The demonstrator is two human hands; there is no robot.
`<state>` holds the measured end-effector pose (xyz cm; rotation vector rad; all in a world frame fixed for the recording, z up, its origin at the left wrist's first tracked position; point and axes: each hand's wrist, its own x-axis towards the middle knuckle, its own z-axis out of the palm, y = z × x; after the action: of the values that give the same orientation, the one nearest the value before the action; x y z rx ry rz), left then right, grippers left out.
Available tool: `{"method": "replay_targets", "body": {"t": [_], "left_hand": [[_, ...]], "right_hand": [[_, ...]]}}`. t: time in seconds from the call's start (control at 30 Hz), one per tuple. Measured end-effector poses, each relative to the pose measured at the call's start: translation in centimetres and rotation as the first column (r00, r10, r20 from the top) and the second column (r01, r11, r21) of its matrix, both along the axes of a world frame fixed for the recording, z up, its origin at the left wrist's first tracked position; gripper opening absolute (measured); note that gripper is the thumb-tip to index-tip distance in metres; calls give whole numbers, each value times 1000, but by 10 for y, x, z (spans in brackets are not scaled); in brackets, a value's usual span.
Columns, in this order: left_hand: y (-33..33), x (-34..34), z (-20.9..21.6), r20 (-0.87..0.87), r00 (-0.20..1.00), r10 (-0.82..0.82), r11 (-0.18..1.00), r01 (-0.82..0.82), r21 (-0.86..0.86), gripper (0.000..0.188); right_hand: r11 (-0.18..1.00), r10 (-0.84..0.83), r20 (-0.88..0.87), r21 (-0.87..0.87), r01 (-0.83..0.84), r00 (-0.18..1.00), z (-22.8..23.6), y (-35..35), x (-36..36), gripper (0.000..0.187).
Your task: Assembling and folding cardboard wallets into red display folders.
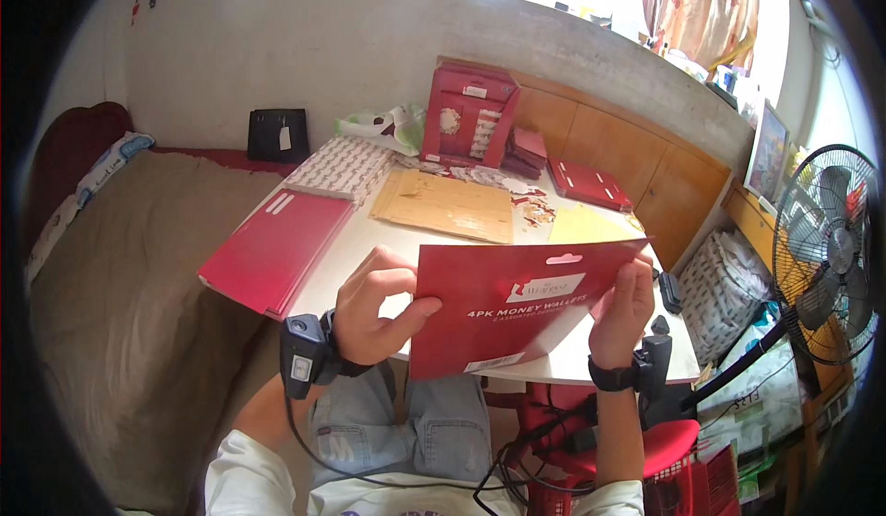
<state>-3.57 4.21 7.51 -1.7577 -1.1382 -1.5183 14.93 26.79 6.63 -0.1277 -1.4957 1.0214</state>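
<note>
A flat red printed cardboard sleeve [517, 318] is held up in front of me, over the near edge of the white table [563, 366]. It has a hang hole near its top edge and a white label patch. My left hand [378, 304] pinches its left edge, thumb to the front. Closed on the right edge is my right hand [623, 308], its fingers at the upper corner. The sleeve's back and any contents are hidden from me. Both wrists carry black strapped devices.
Stacked red sleeves [277, 248] lie at the table's left, beside patterned white sheets [341, 167]. Behind are a brown cardboard sheet [443, 204], a red display box [471, 114], small red packs [526, 151] and loose cutouts [535, 210]. A black fan [835, 253] stands right; a bed [138, 331] lies left.
</note>
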Motion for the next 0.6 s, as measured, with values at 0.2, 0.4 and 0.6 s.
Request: {"method": "replay_targets", "body": {"t": [0.2, 0.4, 0.6], "left_hand": [[-4, 24, 17, -40, 986, 159, 973, -150, 173, 31], [1, 60, 33, -123, 954, 274, 945, -244, 216, 31], [27, 88, 15, -316, 948, -25, 956, 115, 270, 44]], "right_hand": [[991, 71, -14, -115, -72, 997, 3, -47, 7, 70], [867, 134, 382, 402, -295, 915, -7, -108, 26, 83], [664, 747, 234, -320, -676, 622, -13, -133, 39, 82]]}}
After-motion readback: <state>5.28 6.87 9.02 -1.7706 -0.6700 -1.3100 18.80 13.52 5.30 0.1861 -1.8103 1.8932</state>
